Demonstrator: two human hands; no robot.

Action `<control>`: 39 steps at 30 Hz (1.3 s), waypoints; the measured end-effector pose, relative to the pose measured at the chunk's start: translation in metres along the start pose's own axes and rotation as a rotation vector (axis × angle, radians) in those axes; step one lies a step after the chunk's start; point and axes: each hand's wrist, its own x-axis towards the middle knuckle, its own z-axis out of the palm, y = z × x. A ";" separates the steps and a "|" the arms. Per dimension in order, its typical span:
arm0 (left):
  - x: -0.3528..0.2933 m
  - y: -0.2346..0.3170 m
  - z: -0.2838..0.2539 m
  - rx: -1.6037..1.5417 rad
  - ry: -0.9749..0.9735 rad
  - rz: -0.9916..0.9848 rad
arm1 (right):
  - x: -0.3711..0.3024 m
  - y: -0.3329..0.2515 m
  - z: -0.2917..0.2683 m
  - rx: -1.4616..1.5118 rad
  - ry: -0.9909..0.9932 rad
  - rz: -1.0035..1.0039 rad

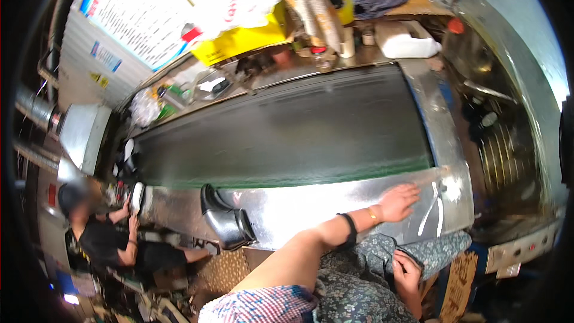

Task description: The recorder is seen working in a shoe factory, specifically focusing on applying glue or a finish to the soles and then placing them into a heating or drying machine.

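Note:
My left hand [397,203] reaches across the metal ledge [311,203] with its fingers stretched out and nothing visible in them. Low by my lap, my right hand [406,270] has curled fingers beside a thin dark edge that I cannot make out, against floral cloth [365,269]. Two thin white strips or marks [430,220] show on the ledge just right of my left hand. Farther left, a glossy black ankle boot [227,221] lies on the same ledge, apart from both hands. Behind the ledge runs a dark conveyor belt [287,125] with a green near edge.
At the far left a seated co-worker [107,239] holds a white-soled shoe [137,197]. A back shelf bears a yellow box [245,36], a white plastic container [408,40] and cloths. A control box [520,248] stands at the lower right, near a wooden board [459,287].

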 end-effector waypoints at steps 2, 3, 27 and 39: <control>-0.040 0.009 -0.014 -0.124 0.269 -0.206 | -0.016 0.009 0.002 -0.097 0.006 -0.044; -0.063 0.017 -0.040 -0.062 0.294 -0.255 | -0.023 0.013 -0.001 -0.136 0.015 -0.090; -0.074 0.160 -0.247 0.208 -0.102 0.426 | 0.018 -0.013 -0.055 0.359 0.150 0.180; 0.003 0.196 -0.028 -0.697 -0.397 0.006 | -0.049 -0.038 -0.067 0.049 0.479 0.099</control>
